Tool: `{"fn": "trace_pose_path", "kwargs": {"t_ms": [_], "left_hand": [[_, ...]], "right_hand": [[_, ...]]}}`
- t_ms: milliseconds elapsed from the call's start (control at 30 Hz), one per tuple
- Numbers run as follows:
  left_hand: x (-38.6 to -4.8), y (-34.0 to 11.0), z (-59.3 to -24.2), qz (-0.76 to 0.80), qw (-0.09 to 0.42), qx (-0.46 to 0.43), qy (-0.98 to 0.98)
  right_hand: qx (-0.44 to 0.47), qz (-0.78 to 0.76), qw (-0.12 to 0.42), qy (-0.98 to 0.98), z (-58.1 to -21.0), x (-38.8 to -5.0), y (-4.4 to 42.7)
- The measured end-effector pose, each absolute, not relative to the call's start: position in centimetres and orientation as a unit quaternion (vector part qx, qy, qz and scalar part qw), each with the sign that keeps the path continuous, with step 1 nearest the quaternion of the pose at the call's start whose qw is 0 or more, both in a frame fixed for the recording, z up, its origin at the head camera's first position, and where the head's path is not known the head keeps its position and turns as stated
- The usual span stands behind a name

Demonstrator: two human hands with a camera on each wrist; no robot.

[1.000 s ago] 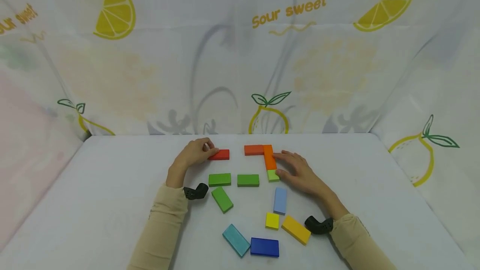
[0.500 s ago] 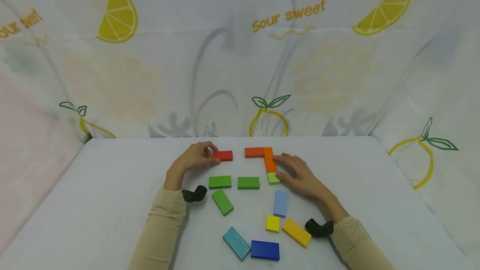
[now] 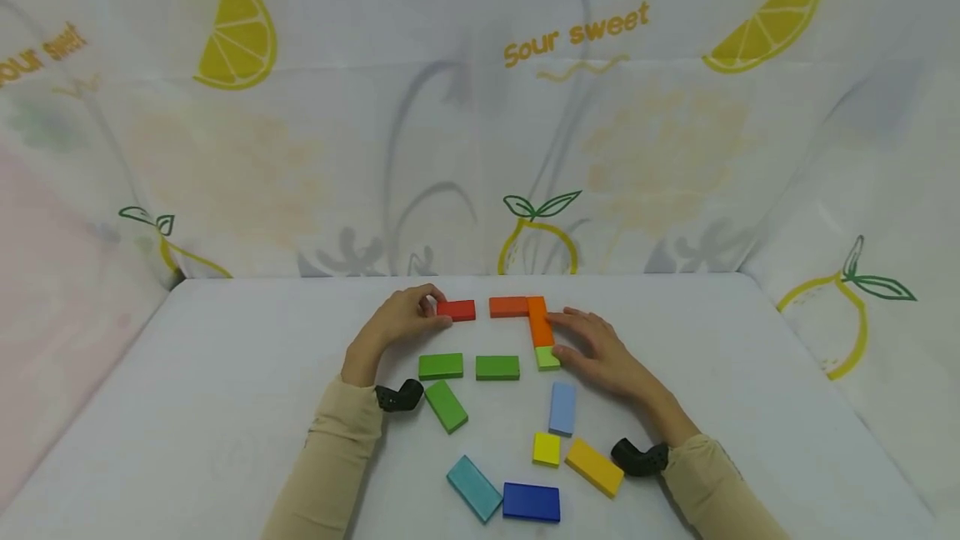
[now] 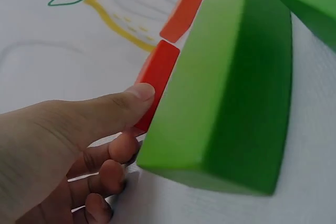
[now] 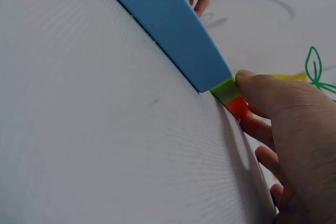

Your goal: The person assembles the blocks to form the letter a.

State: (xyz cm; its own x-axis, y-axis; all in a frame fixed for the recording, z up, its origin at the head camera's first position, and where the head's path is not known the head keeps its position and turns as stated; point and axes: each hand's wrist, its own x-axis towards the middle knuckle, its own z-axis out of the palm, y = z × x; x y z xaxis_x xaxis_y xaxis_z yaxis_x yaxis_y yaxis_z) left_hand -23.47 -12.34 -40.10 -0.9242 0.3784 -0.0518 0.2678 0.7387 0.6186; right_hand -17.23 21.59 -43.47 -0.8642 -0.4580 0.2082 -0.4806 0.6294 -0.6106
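Note:
My left hand point(image 3: 397, 319) pinches the left end of a red block point(image 3: 457, 311) between thumb and fingers; the left wrist view shows the thumb lying on its side. A small gap parts this block from an orange-red block point(image 3: 507, 307), which abuts an upright-running orange block point(image 3: 539, 321). Below that one sits a small light green block point(image 3: 547, 358). My right hand point(image 3: 603, 348) lies along their right side with loose fingers, the thumb touching the light green block and a fingertip touching the orange one.
Green blocks point(image 3: 497, 367) lie nearer me in mid-table. Closer still are a light blue block point(image 3: 562, 408), a yellow square block point(image 3: 546, 449), an amber block point(image 3: 595, 467), a teal block point(image 3: 475, 488) and a dark blue block point(image 3: 532, 502). A lemon-print cloth stands behind.
My left hand has slid the red block rightward, narrowing its gap to the orange-red block. My right hand stays in place. The head view has tilted slightly.

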Motion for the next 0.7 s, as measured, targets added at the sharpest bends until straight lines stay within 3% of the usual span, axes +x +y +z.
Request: {"fn": "trace_pose_path", "kwargs": {"t_ms": [700], "left_hand": [[-23.35,-11.56,-40.61,0.288,0.064,0.173,0.940]], "right_hand": [[0.262,0.347,0.014,-0.900,-43.46,-17.26,21.58]]}}
